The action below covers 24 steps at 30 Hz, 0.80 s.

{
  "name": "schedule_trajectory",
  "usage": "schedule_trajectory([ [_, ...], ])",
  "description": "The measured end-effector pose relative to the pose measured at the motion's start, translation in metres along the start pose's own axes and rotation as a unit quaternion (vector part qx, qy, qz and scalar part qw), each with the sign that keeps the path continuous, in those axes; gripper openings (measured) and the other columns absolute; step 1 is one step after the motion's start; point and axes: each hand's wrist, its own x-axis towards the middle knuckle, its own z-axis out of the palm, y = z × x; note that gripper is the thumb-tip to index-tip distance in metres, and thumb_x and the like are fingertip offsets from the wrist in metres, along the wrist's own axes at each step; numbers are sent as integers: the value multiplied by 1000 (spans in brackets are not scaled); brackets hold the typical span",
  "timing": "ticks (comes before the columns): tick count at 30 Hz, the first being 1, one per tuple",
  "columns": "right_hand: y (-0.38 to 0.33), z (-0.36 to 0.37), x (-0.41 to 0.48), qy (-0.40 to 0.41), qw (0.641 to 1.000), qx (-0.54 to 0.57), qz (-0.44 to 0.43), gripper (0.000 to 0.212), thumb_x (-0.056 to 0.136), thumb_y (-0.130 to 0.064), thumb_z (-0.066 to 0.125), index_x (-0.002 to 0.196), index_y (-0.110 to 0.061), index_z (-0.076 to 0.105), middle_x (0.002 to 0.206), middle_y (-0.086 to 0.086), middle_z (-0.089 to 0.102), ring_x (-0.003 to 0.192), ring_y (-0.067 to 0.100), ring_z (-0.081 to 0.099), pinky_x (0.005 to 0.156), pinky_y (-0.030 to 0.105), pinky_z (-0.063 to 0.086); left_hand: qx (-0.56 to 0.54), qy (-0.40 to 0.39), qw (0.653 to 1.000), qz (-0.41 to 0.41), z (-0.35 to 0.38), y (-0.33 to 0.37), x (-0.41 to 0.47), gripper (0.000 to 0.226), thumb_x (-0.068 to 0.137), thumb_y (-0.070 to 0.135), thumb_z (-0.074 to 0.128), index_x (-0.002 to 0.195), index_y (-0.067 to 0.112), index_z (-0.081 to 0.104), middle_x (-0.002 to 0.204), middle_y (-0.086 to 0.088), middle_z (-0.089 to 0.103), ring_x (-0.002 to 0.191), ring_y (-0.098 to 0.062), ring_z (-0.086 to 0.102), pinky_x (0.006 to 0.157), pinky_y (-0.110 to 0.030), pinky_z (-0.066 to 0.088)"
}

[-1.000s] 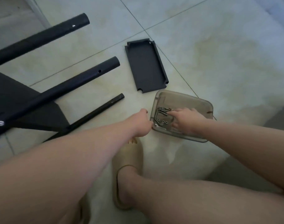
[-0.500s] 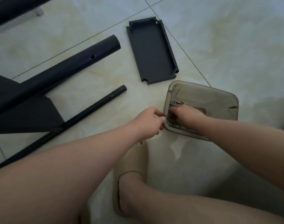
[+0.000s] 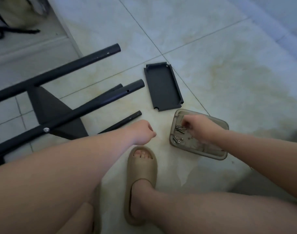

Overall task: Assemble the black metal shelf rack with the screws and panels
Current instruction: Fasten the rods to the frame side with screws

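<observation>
A partly built black rack lies on the tiled floor at the left: a long pole, a second pole with a silver screw head, a thinner rod and a black shelf panel between them. A loose black panel lies flat, rim up, beyond a smoky clear tray that holds several small screws. My right hand is inside the tray, fingers pinched at the screws; whether one is gripped is hidden. My left hand is a closed fist just left of the tray.
My foot in a beige sandal stands right below the hands, my bare legs fill the lower part of the view. A bag with black straps sits past a raised sill at the far left. Open tiled floor stretches to the right.
My left hand has pulled back from the tray's edge to the left. My right hand has shifted further into the tray. The view has tilted up and shows more of the rack.
</observation>
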Motion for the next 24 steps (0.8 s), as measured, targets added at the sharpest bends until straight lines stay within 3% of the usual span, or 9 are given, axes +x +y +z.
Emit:
schedule_trajectory([
  [4,-51,-47,-40,91,993,45,-56,26,85,6,59,105,-8,67,92,0,61,88,26,61,81,34,50,-21,33,999,-17,-37,3,-56,29,101,28,47,116,8,61,106,-7,72,80,-23,69,64,-28,44],
  [8,-112,-87,-79,182,971,104,-116,29,86,7,67,108,-11,65,93,-3,65,85,19,62,82,33,52,-207,81,975,-19,-62,-3,-123,29,102,31,45,121,13,57,102,-1,70,81,-18,68,74,-30,51],
  [11,-164,-104,-101,224,949,168,-144,33,87,4,68,104,-24,61,92,-11,66,82,4,61,75,17,49,-384,62,921,-14,-72,-17,-167,34,104,34,44,122,10,58,107,-5,70,91,-23,68,86,-35,52],
  [15,-232,-108,-117,233,928,214,-195,37,90,-1,68,105,-33,57,93,-16,68,85,0,61,77,9,45,-579,44,814,18,-84,-37,-210,43,106,38,40,115,1,61,113,-17,69,94,-28,68,78,-37,53],
  [20,-305,-100,-112,197,927,194,-253,47,90,0,61,105,-44,53,98,-18,71,94,0,59,78,9,43,-682,29,729,55,-100,-67,-239,54,108,37,33,112,-8,62,104,-21,71,91,-28,70,77,-37,55],
  [24,-347,-87,-88,141,933,168,-287,38,90,-4,64,117,-31,59,110,-14,72,104,6,61,82,8,42,-721,57,688,58,-119,-98,-245,43,108,31,36,111,-2,64,91,-13,68,68,-20,70,66,-34,60],
])
